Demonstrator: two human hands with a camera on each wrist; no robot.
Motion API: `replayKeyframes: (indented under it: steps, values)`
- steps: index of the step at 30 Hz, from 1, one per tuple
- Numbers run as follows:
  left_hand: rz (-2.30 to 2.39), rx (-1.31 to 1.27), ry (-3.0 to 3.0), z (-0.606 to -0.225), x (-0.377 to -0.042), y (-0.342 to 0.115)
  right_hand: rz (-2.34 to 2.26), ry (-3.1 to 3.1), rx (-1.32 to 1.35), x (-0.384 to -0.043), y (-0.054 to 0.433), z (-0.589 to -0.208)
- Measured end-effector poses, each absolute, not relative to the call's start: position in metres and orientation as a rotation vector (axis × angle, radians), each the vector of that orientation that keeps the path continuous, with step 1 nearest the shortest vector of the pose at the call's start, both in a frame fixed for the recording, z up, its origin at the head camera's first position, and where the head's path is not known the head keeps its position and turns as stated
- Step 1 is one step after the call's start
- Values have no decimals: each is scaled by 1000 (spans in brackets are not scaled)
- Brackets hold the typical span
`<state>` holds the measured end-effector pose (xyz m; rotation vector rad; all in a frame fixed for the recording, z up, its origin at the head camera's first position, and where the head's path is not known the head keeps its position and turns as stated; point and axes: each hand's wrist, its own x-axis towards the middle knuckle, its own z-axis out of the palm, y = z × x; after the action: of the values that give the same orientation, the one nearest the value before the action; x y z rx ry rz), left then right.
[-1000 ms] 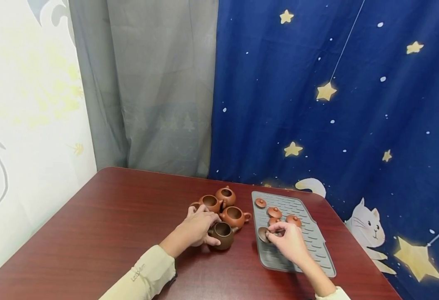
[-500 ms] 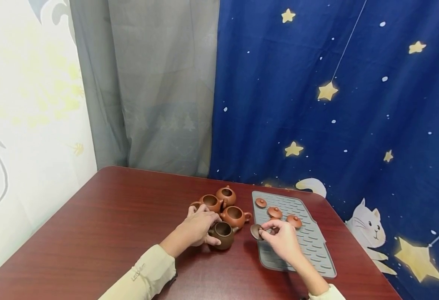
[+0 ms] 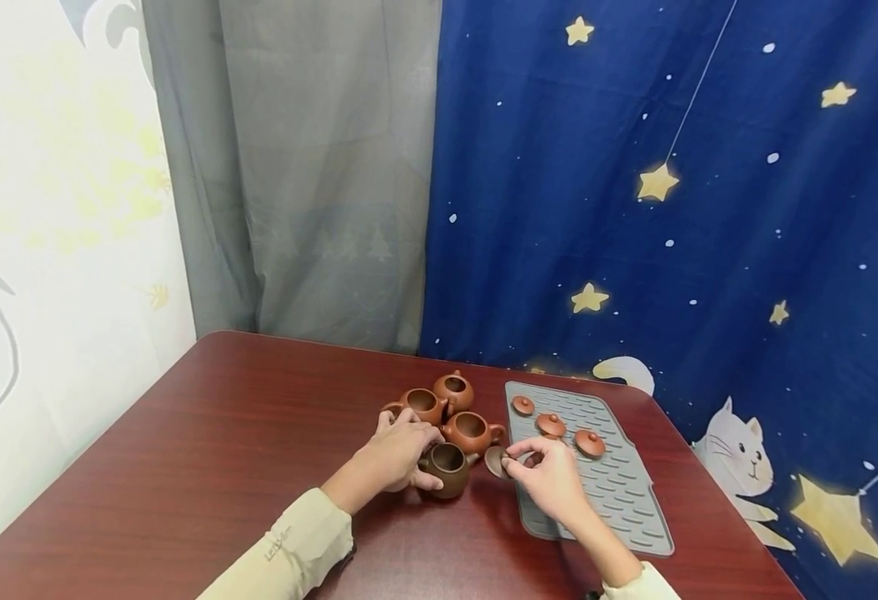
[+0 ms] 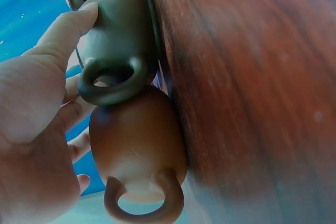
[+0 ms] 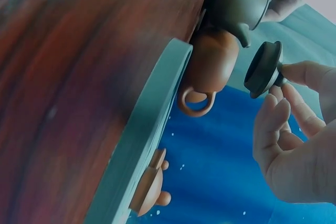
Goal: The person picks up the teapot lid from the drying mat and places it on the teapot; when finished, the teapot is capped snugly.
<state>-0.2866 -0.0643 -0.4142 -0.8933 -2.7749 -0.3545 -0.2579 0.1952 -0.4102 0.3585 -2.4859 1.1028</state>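
Observation:
A dark brown teapot (image 3: 448,472) without its lid stands upright on the table. My left hand (image 3: 399,452) grips it, with the thumb on its near side in the left wrist view and the other fingers partly hidden behind it. Between thumb and fingers my right hand (image 3: 551,479) pinches a dark brown teapot lid (image 5: 264,69) by its knob. The lid is tilted in the air, just right of the dark teapot's spout and apart from it. Behind the dark teapot stand three lidless reddish-brown teapots (image 3: 472,432), close together.
A grey ridged mat (image 3: 629,500) lies on the table's right side. On it rest several reddish-brown teapot lids (image 3: 589,443), one partly hidden by the right hand. The dark red tabletop (image 3: 243,433) reaches back to grey and blue curtains (image 3: 559,208).
My right hand has lifted the dark lid off the mat and carried it left, towards the dark teapot. The left hand stays in place on that teapot.

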Motion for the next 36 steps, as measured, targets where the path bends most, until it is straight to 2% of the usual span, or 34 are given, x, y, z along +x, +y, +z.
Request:
replayKeyframes:
  steps: [17,36]
  values:
    - [-317,-892,-2800,-411,-287,-64,1243,-2451,532,-262,169,-410]
    - [-291,-879,-2808,-411,-286,-62,1233,-2472,580,-269,145,-412]
